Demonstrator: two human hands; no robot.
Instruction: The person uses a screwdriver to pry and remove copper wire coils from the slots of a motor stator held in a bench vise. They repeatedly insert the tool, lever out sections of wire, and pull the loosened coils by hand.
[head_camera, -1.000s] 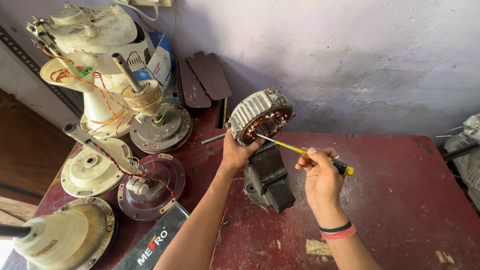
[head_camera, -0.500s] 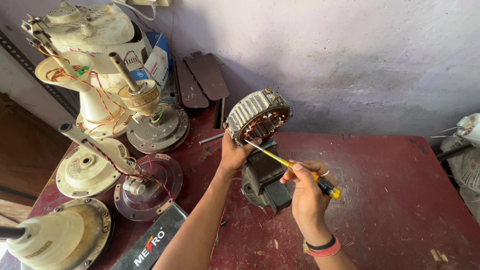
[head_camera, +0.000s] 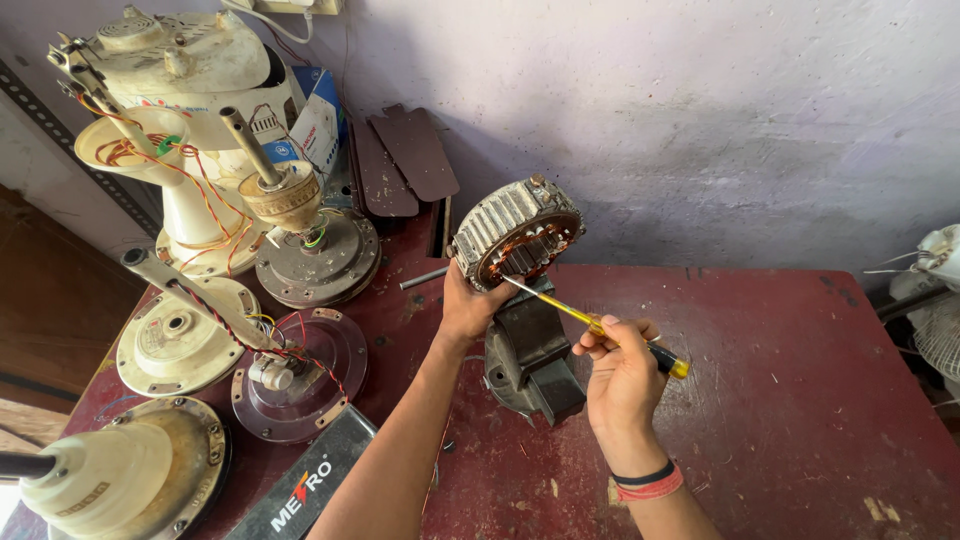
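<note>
1. Above the bench vise, near the middle of the view, sits the stator, a ribbed metal ring with copper windings inside, tilted so its open face looks toward 5 o'clock.
2. Left hand props it from below at 7 o'clock, fingers wrapped onto the lower rim.
3. Right hand has its fingers closed round the yellow-handled screwdriver, and the tip is poking in among the windings.
4. It looks heavy and rigid, all iron laminations, so the outer ribbed rim is the place to grip; the fine copper wire inside likely nicks easily.
5. Out at 9 o'clock on the red surface, ceiling fan motors lie stripped, red and yellow wires trailing.
6. At 7 o'clock, a long dark box with white and red lettering lies flat.
7. Up at 11 o'clock, a blue and white carton leans against the wall, beside brown fan blades.
</note>
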